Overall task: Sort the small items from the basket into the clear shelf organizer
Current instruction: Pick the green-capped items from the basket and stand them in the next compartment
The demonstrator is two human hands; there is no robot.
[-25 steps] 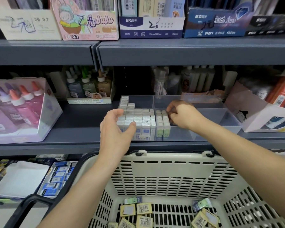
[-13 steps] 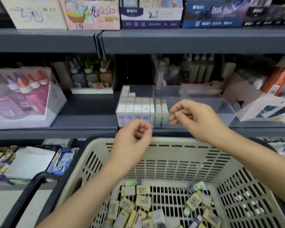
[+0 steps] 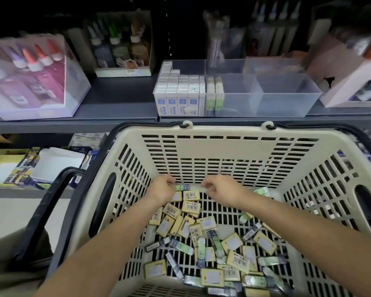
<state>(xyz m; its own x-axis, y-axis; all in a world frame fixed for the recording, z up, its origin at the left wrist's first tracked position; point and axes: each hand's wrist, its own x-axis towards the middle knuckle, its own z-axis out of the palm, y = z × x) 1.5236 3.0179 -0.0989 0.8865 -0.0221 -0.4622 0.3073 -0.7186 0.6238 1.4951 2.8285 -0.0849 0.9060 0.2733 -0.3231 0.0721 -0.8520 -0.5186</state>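
A cream plastic basket (image 3: 229, 144) holds several small yellow erasers (image 3: 191, 206) and green-sleeved erasers (image 3: 201, 251), scattered on its floor. Both of my hands are low inside it, at the far wall. My left hand (image 3: 162, 190) has its fingers curled at the left end of a green eraser (image 3: 182, 187) and seems to pinch it. My right hand (image 3: 222, 190) hovers just to the right with loosely curled fingers and holds nothing. On the shelf behind stands the clear organizer (image 3: 287, 110). Its left bay is packed with white boxes (image 3: 177, 91), with two rows of green erasers (image 3: 214, 93) beside them.
The basket's black handles (image 3: 51, 202) lie folded down around its rim. A box of glue bottles (image 3: 28, 76) sits on the shelf at left, and a white carton (image 3: 356, 82) at right. Stationery packs (image 3: 51, 166) fill the lower shelf left of the basket.
Both hands have come away from the organizer and gone down into the basket to its far wall. The view has tilted downward, so more of the basket's floor shows.
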